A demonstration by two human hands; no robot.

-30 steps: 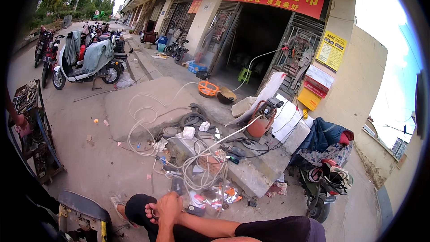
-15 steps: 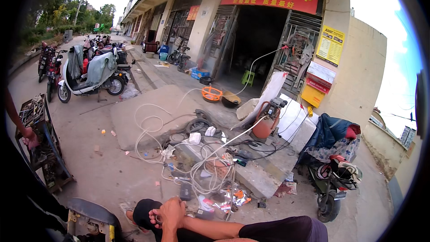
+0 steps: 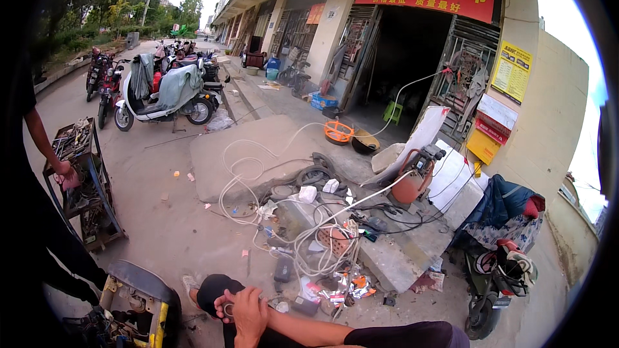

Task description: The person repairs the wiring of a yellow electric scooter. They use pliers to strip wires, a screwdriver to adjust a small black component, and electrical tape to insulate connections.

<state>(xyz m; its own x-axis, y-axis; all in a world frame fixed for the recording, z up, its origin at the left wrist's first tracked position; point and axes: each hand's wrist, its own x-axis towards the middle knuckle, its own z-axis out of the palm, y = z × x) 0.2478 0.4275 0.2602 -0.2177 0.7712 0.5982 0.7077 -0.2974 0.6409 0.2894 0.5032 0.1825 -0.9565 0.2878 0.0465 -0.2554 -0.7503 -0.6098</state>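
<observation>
Shopfront (image 3: 325,9) and strewn ground have slid rightward in view over the last half second, and more of a co-worker's arm (image 3: 41,138) shows at the left; the wearer's hands stay clasped against a dark-clad knee (image 3: 216,290). Underneath, the right hand (image 3: 223,304) seems to curl its fingers around a small ring-shaped thing (image 3: 225,310) (too small to identify). Across it lies the left hand (image 3: 250,314), folded over; whether it grips cannot be told. From its knuckles, the ring lies just leftward, nearer the right fingertips, round, without an evident long axis.
</observation>
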